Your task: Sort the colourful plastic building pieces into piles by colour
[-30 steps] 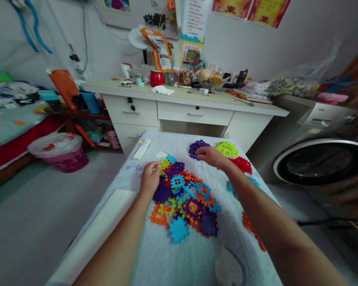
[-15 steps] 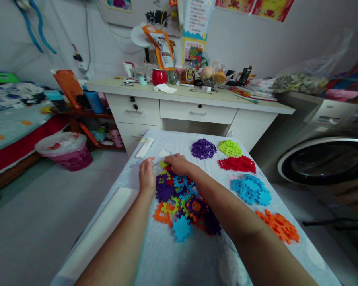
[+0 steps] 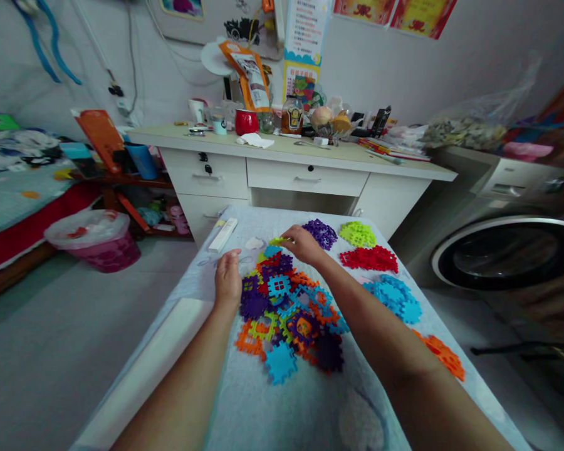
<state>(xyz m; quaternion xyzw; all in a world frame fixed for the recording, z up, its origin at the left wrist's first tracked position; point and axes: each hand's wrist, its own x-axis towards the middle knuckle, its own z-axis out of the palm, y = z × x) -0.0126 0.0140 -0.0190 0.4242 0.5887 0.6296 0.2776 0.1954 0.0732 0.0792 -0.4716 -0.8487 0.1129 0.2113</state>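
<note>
My right hand pinches a yellow-green interlocking plastic piece above the far end of a mixed pile. Standing on edge along the pile's left side, my left hand holds nothing, its fingers stretched out. The pile has toothed square pieces in several colours, among them a blue window piece, a plain blue square and a dark purple square. Sorted heaps lie to the right: purple pieces, yellow-green pieces, red pieces, blue pieces and orange pieces.
A pale cloth covers the table. A white remote-like bar lies at its far left, and a long white strip along the left edge. Beyond stands a cluttered desk; a washing machine is at right, a pink bin at left.
My right hand has moved right and slightly away from the pile's far end, carrying the yellow-green piece. A blue piece it had covered now shows. My left hand stays beside the pile.
</note>
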